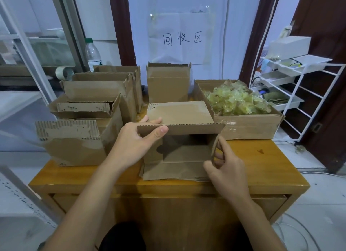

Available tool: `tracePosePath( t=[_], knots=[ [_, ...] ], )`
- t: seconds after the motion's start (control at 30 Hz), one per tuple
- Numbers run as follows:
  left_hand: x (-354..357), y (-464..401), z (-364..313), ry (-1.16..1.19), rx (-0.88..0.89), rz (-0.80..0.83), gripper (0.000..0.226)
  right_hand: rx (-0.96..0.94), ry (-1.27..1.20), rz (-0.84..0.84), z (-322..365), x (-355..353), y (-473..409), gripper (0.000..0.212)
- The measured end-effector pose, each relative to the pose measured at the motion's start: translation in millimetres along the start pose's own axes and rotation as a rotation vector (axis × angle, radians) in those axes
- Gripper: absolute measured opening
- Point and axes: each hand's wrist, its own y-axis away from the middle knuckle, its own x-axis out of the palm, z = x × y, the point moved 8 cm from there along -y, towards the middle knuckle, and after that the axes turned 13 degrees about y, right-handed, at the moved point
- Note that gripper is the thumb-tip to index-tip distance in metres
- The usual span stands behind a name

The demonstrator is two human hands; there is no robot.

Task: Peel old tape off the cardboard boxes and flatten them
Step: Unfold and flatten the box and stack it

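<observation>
A small cardboard box (179, 115) lies on its side at the middle of the wooden table (262, 168), its open end facing me. My left hand (134, 144) grips the top flap at its left corner, thumb on the front edge and fingers behind. My right hand (226, 168) pinches the right side flap near its lower end. The box rests on a flattened piece of cardboard (172, 172). No tape shows on the box's visible faces.
Several open cardboard boxes (78, 142) crowd the table's left side, and one stands upright (168, 82) at the back. A wide box (249, 127) on the right holds crumpled yellowish tape (237, 100). A white rack (292, 87) stands at right; a bottle (93, 54) and tape roll (62, 72) sit back left.
</observation>
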Motion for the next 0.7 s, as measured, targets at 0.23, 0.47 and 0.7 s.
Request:
tracePosePath(
  t=[0.23, 0.47, 0.7],
  knots=[
    [0, -2, 1, 0.024, 0.003, 0.004, 0.065, -0.021, -0.200, 0.151, -9, -12, -7, 0.056],
    [0, -2, -1, 0.037, 0.016, 0.005, 0.060, -0.107, -0.144, -0.049, 14, -16, -4, 0.065],
    [-8, 7, -8, 0.154, 0.152, -0.121, 0.042, -0.203, 0.132, -0.413, 41, -35, -2, 0.029]
  ],
)
